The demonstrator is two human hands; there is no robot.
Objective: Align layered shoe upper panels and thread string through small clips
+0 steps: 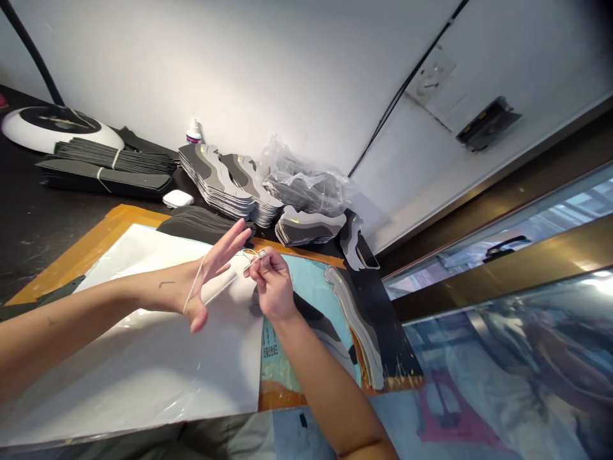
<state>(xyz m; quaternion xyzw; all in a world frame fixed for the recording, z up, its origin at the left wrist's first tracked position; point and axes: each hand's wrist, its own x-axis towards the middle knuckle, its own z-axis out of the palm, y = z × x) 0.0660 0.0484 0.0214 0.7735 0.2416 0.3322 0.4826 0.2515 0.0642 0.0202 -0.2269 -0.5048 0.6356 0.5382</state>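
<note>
Two hands are up in front of us, close together but not touching, with a thin white elastic band stretched between them. Our left hand [205, 275] is spread open, and the elastic band [194, 284] loops around it near the base of the thumb. Our right hand [271, 284] pinches a small silvery bit [262, 253] between thumb and fingertips [251, 271], with the band running to it; the bit is too small to make out.

Both hands hover over a shiny white plastic sheet [143, 338] and a pale blue board [306, 300], which lie on an orange mat [90, 255]. A narrow stack of grey shoe-shaped cutouts [354, 326] lies just right of our right hand. Farther off, on the black table [23, 211], are taller stacks of the same cutouts [215, 182], with a crumpled plastic bag [306, 182] just beside them. To their left are banded bundles of black strips [115, 160], a small white case [177, 199], a small white bottle [194, 132] and a round white dish [57, 128]. A wall socket [428, 73] sits up on the white wall [239, 64].
</note>
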